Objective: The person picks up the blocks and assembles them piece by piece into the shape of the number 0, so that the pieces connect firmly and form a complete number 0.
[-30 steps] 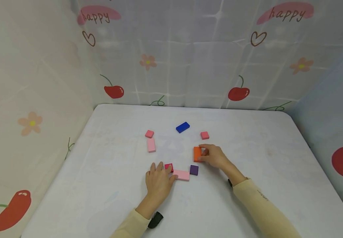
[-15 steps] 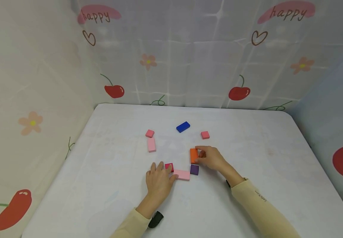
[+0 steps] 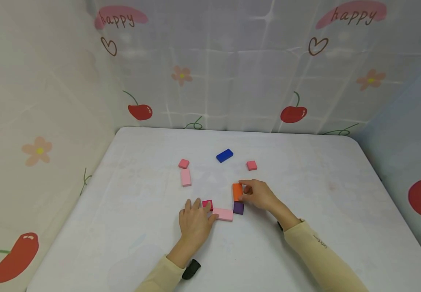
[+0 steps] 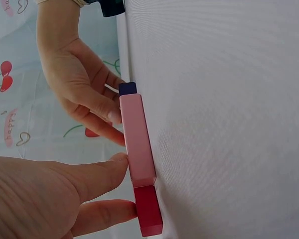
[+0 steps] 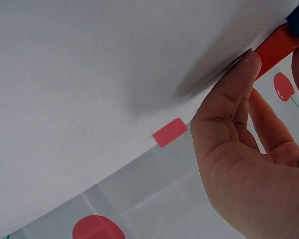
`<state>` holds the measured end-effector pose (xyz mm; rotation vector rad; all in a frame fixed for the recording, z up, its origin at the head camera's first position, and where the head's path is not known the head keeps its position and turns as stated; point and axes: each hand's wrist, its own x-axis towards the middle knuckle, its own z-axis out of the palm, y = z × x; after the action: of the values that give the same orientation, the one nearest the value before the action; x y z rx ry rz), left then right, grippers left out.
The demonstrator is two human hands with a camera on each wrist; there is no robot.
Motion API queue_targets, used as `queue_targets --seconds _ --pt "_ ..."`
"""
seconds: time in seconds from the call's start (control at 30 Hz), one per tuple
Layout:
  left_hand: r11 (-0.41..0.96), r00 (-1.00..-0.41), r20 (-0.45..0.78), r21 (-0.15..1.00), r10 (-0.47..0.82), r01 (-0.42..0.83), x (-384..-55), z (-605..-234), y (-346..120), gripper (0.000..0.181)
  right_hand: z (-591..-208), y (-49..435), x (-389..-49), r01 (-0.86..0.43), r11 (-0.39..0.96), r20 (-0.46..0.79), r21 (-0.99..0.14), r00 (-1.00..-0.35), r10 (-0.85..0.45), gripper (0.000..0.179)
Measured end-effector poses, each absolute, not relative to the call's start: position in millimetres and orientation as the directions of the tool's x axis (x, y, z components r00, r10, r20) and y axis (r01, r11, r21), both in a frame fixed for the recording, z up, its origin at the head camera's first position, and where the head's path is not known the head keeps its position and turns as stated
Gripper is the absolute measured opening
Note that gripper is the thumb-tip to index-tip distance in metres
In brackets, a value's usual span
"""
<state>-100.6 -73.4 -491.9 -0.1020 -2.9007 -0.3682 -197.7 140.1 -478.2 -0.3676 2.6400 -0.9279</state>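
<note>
My right hand (image 3: 261, 193) pinches an orange rectangular block (image 3: 237, 192) on the white table. The near end of this block meets a small purple square block (image 3: 238, 208). Left of the purple piece, and touching it, lies a light pink rectangular block (image 3: 224, 215). A crimson square block (image 3: 206, 203) adjoins the pink block's left end. My left hand (image 3: 194, 223) is spread on the table. In the left wrist view, its thumb touches the pink block (image 4: 137, 139) and another finger touches the crimson block (image 4: 148, 209).
Farther back lie a blue rectangular block (image 3: 224, 155) and a coral square block (image 3: 252, 165). At the left, another coral square (image 3: 183, 164) sits just behind a second light pink block (image 3: 185, 178). Printed curtains surround the table (image 3: 305, 162) at the back and sides.
My right hand has slid the orange block left and toward me, from apart to against the purple block. The left hand has stayed in place.
</note>
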Motion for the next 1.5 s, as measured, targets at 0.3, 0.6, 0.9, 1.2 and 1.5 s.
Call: queue_targets --seconds 0.3,0.6,0.9,1.2,1.5 --pt "0.964 -0.975 0.221 0.249 0.038 0.094 -100 -490 -73 0.038 -478 140 -197 -0.149 0.76 -0.201 -0.632 -0.916 -0.347 0.055" --pt "0.964 -0.976 0.215 0.25 0.039 0.093 -100 -491 -73 0.038 -479 140 -196 -0.136 0.761 -0.208 -0.634 -0.918 -0.337 0.058" --pt "0.961 -0.977 0.211 0.258 0.04 0.095 -101 -493 -74 0.037 -478 133 -170 -0.195 0.806 -0.066 -0.559 -0.959 -0.277 0.066" --pt "0.965 -0.983 0.179 0.249 0.036 0.081 -102 -491 -73 0.039 -479 120 -136 -0.207 0.849 -0.062 -0.486 -0.961 -0.27 0.074" --pt "0.967 -0.984 0.172 0.244 0.035 0.077 -101 -490 -73 0.039 -482 115 -131 -0.223 0.889 -0.017 -0.4 -0.968 -0.25 0.076"
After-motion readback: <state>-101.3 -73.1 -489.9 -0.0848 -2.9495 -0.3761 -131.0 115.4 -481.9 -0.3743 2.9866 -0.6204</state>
